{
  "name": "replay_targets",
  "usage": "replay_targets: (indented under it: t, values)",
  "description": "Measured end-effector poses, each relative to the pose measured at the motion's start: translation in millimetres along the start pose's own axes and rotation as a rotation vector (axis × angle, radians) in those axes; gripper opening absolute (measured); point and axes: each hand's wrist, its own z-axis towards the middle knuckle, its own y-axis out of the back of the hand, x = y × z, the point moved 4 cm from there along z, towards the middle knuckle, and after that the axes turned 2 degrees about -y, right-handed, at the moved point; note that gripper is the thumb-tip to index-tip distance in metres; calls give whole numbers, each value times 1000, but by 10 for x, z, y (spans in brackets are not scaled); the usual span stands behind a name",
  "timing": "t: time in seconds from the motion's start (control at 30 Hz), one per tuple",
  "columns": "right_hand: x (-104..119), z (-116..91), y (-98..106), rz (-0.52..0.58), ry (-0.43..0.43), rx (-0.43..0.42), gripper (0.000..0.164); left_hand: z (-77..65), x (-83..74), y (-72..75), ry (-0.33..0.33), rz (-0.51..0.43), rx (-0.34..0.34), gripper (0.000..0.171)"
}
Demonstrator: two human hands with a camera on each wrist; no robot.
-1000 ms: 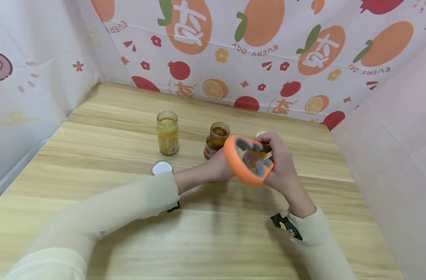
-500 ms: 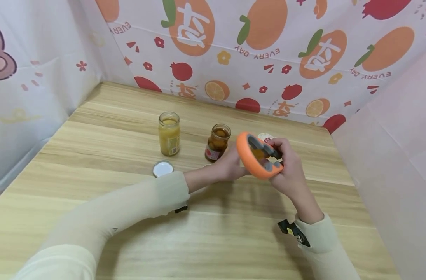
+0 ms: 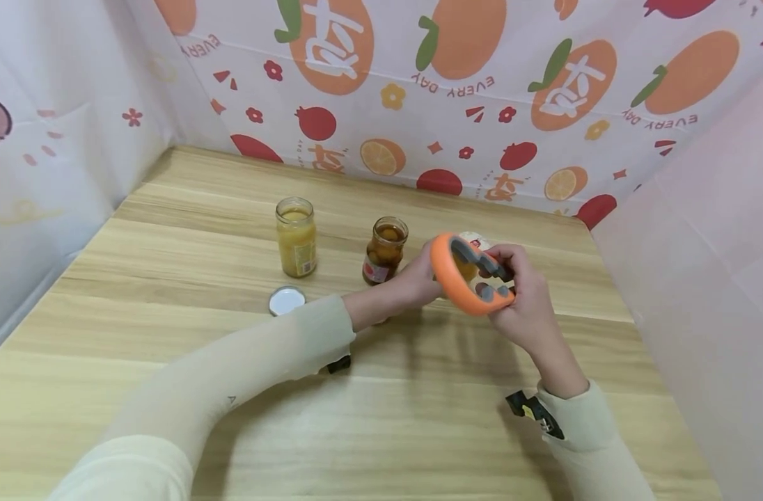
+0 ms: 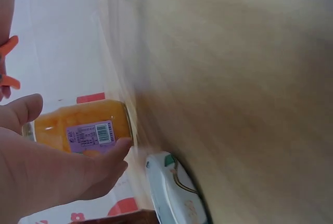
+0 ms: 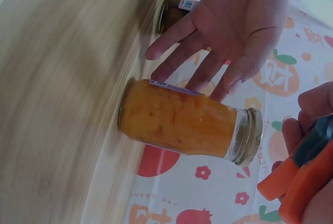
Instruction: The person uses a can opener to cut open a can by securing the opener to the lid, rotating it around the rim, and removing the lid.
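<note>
wooden table (image 3: 369, 445) bears lidded jar (image 5: 179, 120) beside the spread left hand (image 5: 234, 26), right hand (image 3: 524, 306) nearby gripping orange tool (image 3: 449, 275)

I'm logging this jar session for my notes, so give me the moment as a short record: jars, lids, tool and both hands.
Yellow jar: upright, no lid on
Brown jar: upright, no lid on, right of the yellow jar in the head view
Orange jar: upright, lid on
White lid: lying on the table in front of the yellow jar
Right hand: holds the orange opener
Left hand: beside the orange jar, contact unclear
</note>
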Motion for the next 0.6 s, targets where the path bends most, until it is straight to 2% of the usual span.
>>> replay_targets:
  t: [0.13, 0.27, 0.37, 0.47, 0.6]
  values:
    - [-10, 27, 39, -11, -32, 4, 41, 54, 121, -10, 60, -116, 4, 46]
    - [-23, 38, 89, -19, -54, -6, 41, 28, 345, -19, 301, -112, -39, 76]
    - [-48, 40, 126, -10, -64, -16, 40, 10, 464, -20, 467, -40, -66, 91]
    - [-80, 31, 153, 10, -75, -17, 38, 44, 507, -39, 501, -12, -60, 91]
    - [-114, 13, 170, 16, -72, -18, 37, 76, 525, -60, 526, 14, -51, 83]
